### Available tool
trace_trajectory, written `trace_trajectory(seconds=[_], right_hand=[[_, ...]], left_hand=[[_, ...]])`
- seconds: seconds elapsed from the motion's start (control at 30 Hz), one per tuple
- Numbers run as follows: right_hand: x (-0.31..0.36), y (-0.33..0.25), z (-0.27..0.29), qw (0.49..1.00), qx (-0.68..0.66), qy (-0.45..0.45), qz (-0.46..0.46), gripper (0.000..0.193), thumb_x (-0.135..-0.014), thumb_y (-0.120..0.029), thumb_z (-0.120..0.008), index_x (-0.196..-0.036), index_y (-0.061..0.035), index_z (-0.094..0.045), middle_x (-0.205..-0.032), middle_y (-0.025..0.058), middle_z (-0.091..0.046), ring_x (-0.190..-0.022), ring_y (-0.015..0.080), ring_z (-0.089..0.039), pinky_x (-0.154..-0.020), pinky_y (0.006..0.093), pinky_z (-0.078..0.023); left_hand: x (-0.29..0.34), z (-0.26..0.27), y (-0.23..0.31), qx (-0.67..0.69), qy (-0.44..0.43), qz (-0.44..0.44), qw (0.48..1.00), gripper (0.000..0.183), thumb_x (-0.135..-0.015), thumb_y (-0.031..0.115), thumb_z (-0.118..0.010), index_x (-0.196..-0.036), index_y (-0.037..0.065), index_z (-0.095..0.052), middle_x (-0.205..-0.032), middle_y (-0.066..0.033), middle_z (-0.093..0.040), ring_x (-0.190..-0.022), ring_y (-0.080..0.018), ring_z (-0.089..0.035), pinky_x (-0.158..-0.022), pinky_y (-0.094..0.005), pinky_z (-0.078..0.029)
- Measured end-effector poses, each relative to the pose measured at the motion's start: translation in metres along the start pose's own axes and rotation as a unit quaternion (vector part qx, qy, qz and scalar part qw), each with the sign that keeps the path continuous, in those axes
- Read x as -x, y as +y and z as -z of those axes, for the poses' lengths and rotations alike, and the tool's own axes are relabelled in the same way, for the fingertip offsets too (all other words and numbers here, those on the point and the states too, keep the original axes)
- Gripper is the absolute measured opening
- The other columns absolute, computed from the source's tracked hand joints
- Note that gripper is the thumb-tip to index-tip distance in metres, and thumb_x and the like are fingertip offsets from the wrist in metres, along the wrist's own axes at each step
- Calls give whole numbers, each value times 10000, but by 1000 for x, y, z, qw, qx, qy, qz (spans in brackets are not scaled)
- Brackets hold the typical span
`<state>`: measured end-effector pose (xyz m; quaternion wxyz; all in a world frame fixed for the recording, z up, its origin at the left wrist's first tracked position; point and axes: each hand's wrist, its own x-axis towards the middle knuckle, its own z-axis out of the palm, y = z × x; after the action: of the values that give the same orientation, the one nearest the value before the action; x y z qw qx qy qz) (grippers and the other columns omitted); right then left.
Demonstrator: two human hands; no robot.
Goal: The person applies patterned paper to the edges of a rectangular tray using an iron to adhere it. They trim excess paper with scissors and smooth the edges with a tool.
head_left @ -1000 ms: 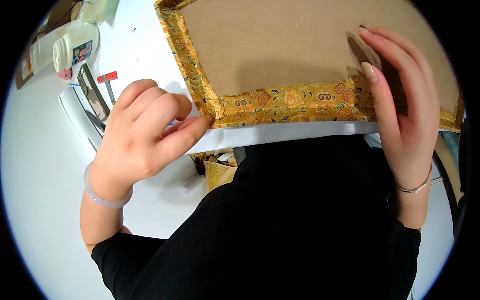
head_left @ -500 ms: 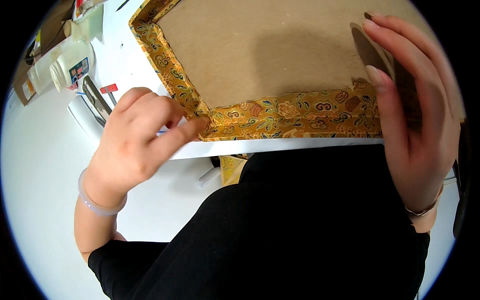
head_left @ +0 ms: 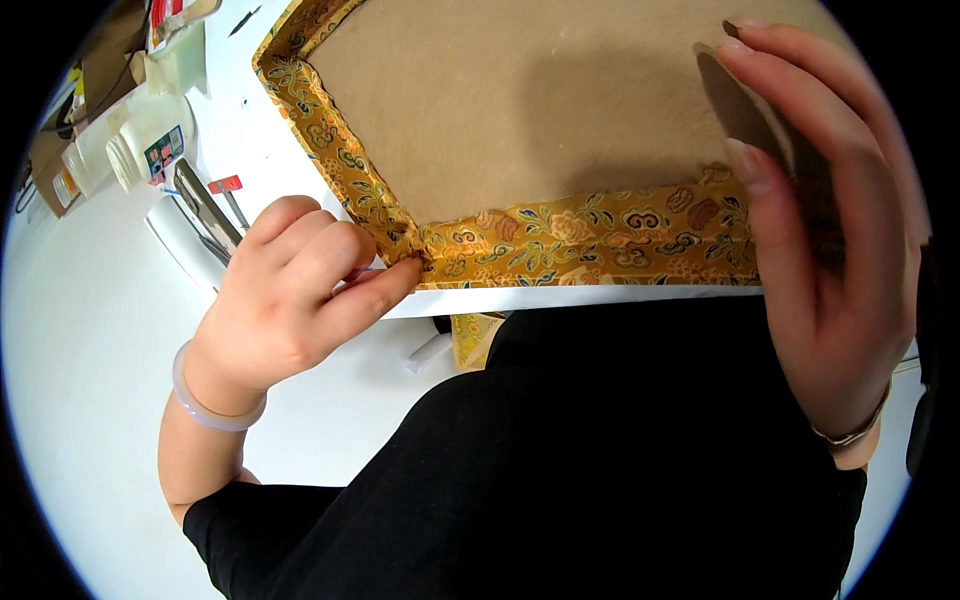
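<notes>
A brown board (head_left: pixel 450 130) lies before me, its edges wrapped in gold brocade fabric (head_left: pixel 590 232) with a floral and cloud pattern. My left hand (head_left: pixel 290 290) is at the near left corner, its thumb pressing the folded brocade there and the other fingers curled. Whatever lies beneath those curled fingers is hidden. Over the right part of the board rests my right hand (head_left: pixel 840 230), open, with fingers and thumb apart; its thumb is by the near brocade strip and its fingertips reach over the brown surface.
Left of the board are a white-and-dark stapler-like tool (head_left: pixel 190 235), a red-topped metal tool (head_left: pixel 226 184) and a white plastic bottle (head_left: pixel 155 140) on the white table (head_left: pixel 100 330). A yellow patterned piece (head_left: pixel 472 340) shows below the board's near edge.
My left thumb has slid slightly toward me, from the brocade's inner side to the corner's outer edge. My right hand stays nearly in place.
</notes>
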<state>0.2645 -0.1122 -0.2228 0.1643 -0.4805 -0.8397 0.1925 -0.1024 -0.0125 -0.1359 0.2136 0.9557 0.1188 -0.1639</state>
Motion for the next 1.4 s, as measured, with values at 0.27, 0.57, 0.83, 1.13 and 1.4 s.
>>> trace_trajectory(seconds=[0.27, 0.57, 0.83, 1.13, 1.4], right_hand=[[2, -5, 4, 1000, 6, -1, -15, 441, -1060, -89, -619, -1498, -99, -576, -1500, 133, -590, -1332, 315, -634, -1025, 420, -616], [12, -5, -1, 999, -22, 24, -42, 401, -1039, -70, -634, -1440, -78, -629, -1448, 131, -625, -1290, 300, -654, -1019, 398, -601], [-43, -33, -1, 998, -16, 31, -58, 392, -1033, -66, -637, -1425, -74, -640, -1434, 131, -633, -1278, 298, -658, -1016, 394, -597], [-21, -26, 2, 997, -12, 44, -69, 381, -1027, -63, -642, -1408, -70, -652, -1418, 130, -642, -1265, 295, -662, -1012, 391, -592], [-41, -41, 4, 996, -2, 58, -72, 372, -1022, -59, -645, -1393, -66, -663, -1404, 130, -650, -1254, 293, -665, -1009, 387, -589]], left_hand=[[11, -3, -6, -54, 56, -19, 997, 333, -739, 118, -814, -1072, 124, -798, -911, -15, -589, -809, -205, -570, -798, -378, -478], [7, -8, 2, -140, 58, -40, 988, 262, -783, 124, -858, -1037, 120, -794, -1085, -27, -707, -1051, -231, -686, -1102, -520, -468], [-4, -1, -3, -101, 12, -83, 991, 159, -808, 80, -803, -958, 46, -762, -1070, -53, -728, -1046, -236, -727, -1047, -443, -576], [-11, 6, -13, -92, 3, -88, 992, 173, -798, 121, -783, -936, 23, -754, -1081, -89, -720, -1059, -250, -714, -1026, -443, -591], [-15, 12, -19, -94, 7, -79, 992, 193, -781, 135, -784, -928, 29, -718, -1074, -83, -705, -1059, -279, -700, -1019, -445, -579]])
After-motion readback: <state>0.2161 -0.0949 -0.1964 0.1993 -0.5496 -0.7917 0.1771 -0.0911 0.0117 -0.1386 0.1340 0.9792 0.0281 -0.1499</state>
